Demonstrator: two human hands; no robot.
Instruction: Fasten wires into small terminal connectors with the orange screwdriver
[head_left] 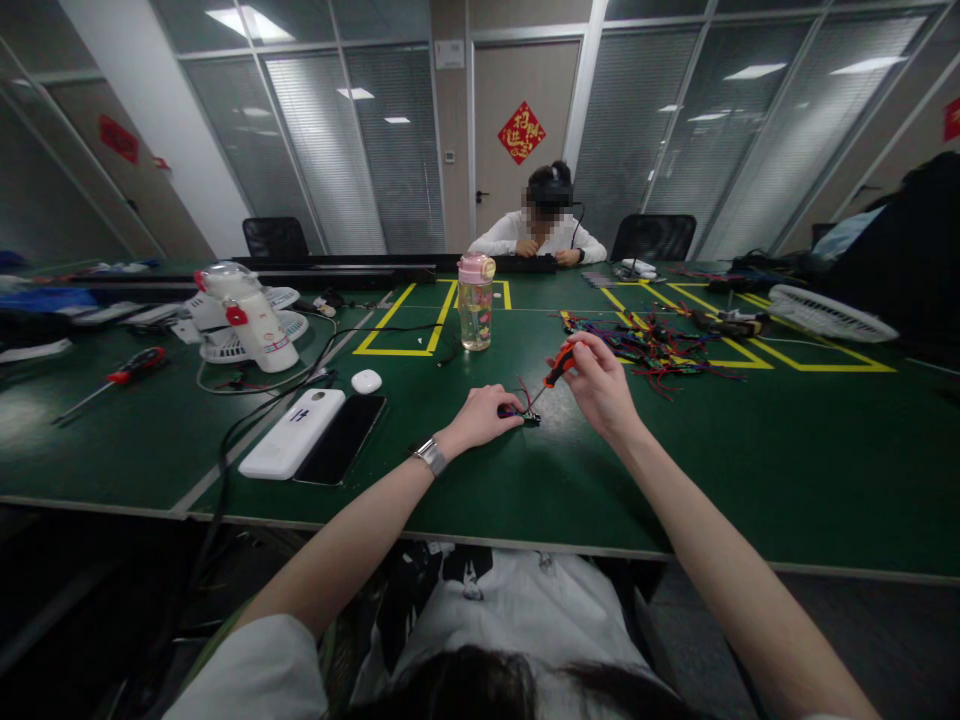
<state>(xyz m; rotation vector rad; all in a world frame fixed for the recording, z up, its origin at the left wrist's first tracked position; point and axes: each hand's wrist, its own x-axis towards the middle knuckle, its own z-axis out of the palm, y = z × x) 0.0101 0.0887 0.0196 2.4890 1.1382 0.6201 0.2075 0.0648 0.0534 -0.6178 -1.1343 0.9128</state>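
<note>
The person's left hand (480, 415) is resting on the green table top (525, 470), its fingers pinched down on a small dark electronic part with thin red wires (525, 412), which is lying on the table just in front of the person, between the 2 hands. The right hand (600, 385) is hovering just above and to the right of it, fingers curled and gripping a small screwdriver with an orange and black handle (559, 365); the tool is slanting down to the left so that its tip is meeting the part.

A silver wristwatch (431, 456) is sitting on the left wrist. Left of the hands, a white oblong power bank (294, 432) and a black phone (341, 438) are lying side by side, with a small white oval case (366, 381) just behind them. A clear drinking bottle with a pink lid (475, 300) is standing upright farther back. A tangle of coloured wires (652, 345) is spreading behind the right hand. A red-handled screwdriver (112, 378) is lying far left. Another person (538, 235) is sitting at the far side.
</note>
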